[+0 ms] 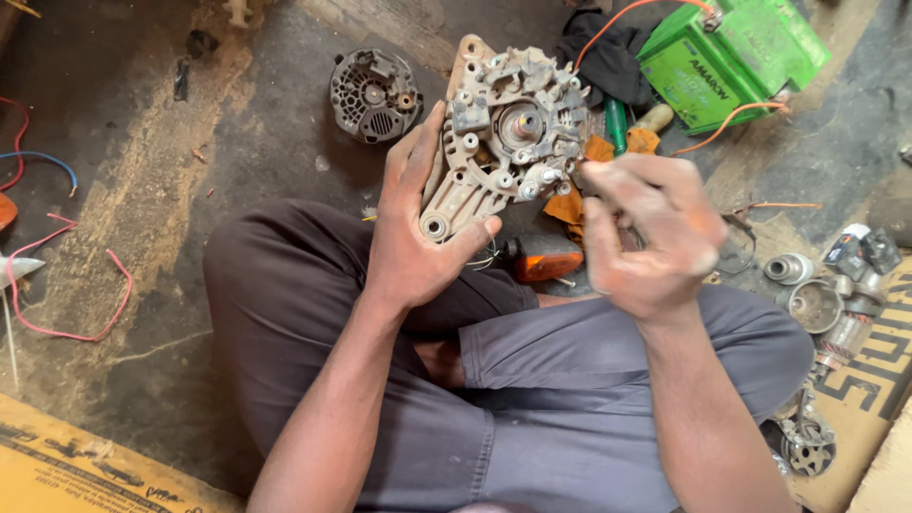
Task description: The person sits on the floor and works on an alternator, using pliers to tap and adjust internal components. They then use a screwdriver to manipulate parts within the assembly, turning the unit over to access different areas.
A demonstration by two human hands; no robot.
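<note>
Hands: left (418, 237) grips alternator housing (503, 133) (right (651, 237) blurred).

Soft, even daylight, faint shadows, motion blur on the right hand (651, 237), everything else sharp.

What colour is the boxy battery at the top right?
Bright green battery, with orange wires attached; shown in the head view.

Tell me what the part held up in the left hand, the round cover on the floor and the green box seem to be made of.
The held part: apparently cast metal, likely aluminium; dull pale grey, chalky with grime, thick ribs and bolt lugs. The left hand grips its lower edge.
The round cover: probably dark plastic, possibly metal; matte black with thin moulded vent slots.
The green box: plastic, glossy bright green with smooth moulded edges.
</note>
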